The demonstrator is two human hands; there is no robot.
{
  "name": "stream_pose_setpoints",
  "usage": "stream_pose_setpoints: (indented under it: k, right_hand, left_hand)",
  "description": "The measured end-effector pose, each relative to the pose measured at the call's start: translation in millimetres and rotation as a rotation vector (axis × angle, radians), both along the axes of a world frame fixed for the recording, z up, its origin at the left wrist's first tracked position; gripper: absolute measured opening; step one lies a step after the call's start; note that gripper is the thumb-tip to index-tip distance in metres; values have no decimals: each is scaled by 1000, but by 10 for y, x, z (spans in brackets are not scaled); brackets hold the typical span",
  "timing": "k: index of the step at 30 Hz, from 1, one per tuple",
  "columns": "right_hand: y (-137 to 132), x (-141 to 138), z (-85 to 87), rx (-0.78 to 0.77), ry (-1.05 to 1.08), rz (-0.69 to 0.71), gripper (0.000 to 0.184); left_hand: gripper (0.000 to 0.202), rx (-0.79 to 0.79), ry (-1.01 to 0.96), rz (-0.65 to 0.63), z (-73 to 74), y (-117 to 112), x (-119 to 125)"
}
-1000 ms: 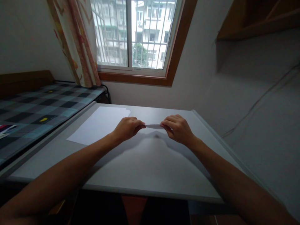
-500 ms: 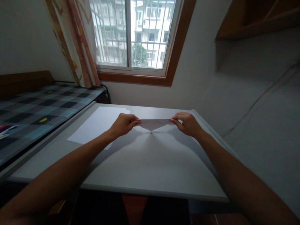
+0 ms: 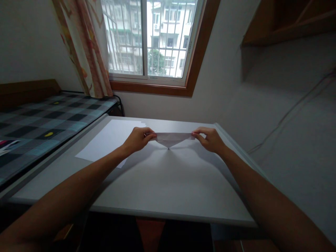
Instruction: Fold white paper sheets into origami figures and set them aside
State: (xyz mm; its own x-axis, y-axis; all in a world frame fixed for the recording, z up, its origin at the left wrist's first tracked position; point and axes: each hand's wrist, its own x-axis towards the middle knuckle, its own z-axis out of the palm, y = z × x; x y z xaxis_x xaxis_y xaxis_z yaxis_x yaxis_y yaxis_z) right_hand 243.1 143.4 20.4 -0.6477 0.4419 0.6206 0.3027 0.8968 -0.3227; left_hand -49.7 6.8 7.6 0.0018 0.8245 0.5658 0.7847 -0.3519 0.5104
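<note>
A folded sheet of white paper is stretched between my two hands over the table. Its top edge is straight, and a point of it hangs down in the middle, close to the tabletop. My left hand pinches the left end between thumb and fingers. At the opposite end, my right hand grips the paper the same way. A band shows along the upper edge of the paper, above the triangular part.
A stack of white paper sheets lies on the white table at the left, partly behind my left arm. Beyond the table's left edge is a bed with a checked cover. A wall with a window stands behind.
The paper has tilted slightly, so a folded band now shows along its upper edge. Both hands stay in nearly the same place, still gripping its ends.
</note>
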Motion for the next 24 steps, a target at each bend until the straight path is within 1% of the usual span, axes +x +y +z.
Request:
stream_pose_setpoints:
  k: [4, 8, 10, 12, 15, 19, 24]
  right_hand:
    - [-19, -7, -3, 15, 34, 13, 22]
    - [-28, -8, -11, 53, 18, 15, 21]
    - [-43, -12, -7, 134, -18, -2, 19]
    - [-80, -26, 9, 257, -78, -33, 16]
    - [-186, -89, 41, 402, -149, -63, 15]
    - [-378, -249, 48, 460, -160, -24, 17]
    - [-528, -418, -5, 482, -187, 78, 18]
  left_hand:
    - [24, 33, 36, 2, 12, -15, 16]
    - [22, 69, 80, 16, 21, -29, 20]
    - [22, 89, 108, 23, 21, -32, 18]
    - [22, 107, 149, 18, 17, -37, 23]
    - [24, 146, 235, -18, 6, -47, 61]
    - [25, 214, 381, -93, -2, -71, 180]
    - [27, 221, 522, -149, 24, -105, 316]
